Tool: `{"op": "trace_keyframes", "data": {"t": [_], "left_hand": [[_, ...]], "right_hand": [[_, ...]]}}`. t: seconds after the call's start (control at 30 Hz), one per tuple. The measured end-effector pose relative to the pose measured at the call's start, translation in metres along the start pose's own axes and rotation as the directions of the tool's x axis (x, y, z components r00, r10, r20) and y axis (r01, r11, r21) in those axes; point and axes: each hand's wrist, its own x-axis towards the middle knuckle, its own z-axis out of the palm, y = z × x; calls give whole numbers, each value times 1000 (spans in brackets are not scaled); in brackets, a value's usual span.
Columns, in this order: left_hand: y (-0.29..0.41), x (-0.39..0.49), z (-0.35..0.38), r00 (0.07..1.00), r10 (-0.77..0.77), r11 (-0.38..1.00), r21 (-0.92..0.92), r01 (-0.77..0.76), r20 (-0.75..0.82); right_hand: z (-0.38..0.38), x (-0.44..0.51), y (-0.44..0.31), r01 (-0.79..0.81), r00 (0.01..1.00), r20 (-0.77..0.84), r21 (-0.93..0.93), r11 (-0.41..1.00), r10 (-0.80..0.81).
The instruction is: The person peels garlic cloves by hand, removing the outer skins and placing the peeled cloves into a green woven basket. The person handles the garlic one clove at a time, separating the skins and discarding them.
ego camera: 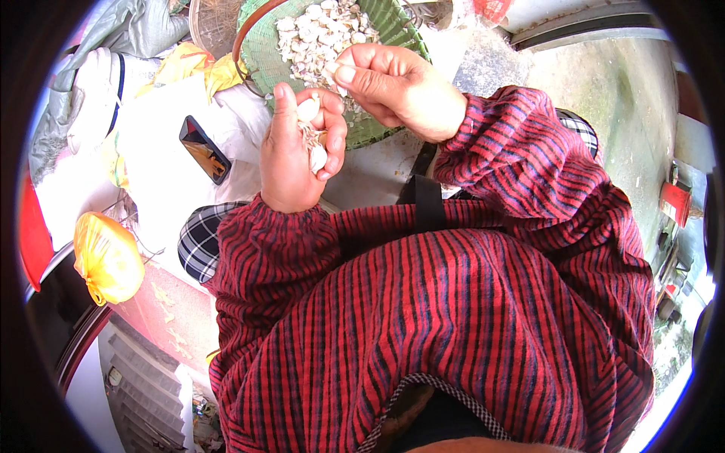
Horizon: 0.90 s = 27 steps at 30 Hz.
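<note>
My left hand is cupped around a partly broken garlic bulb, with its cloves and dry root bits showing in the palm and against the curled fingers. Just to the right, my right hand pinches a small whitish piece, likely a garlic clove, between thumb and forefinger. Both hands are over the near side of a green woven basket with a brown handle. Inside the basket lies a heap of loose garlic cloves. The far side of the piece in my right fingers is hidden.
A dark smartphone lies on white sacking at the left. Further left is a knotted yellow plastic bag. A round brown woven container stands behind, beside the basket. A concrete floor stretches off to the right.
</note>
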Motion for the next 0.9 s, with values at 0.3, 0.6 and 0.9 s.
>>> {"op": "trace_keyframes", "data": {"t": [0.3, 0.6, 0.9], "left_hand": [[0, 1, -4, 995, 103, 990, -96, -104, -10], [5, 0, 3, 979, 192, 981, 53, -188, -71], [3, -1, 2, 950, 296, 949, 146, -280, -101]], "right_hand": [[1, 0, -3, -42, 997, 63, 2, 999, 41], [-2, 1, 2, -83, 992, 104, 127, 988, 70], [-2, 3, 5, 33, 996, 83, -69, 997, -27]]}}
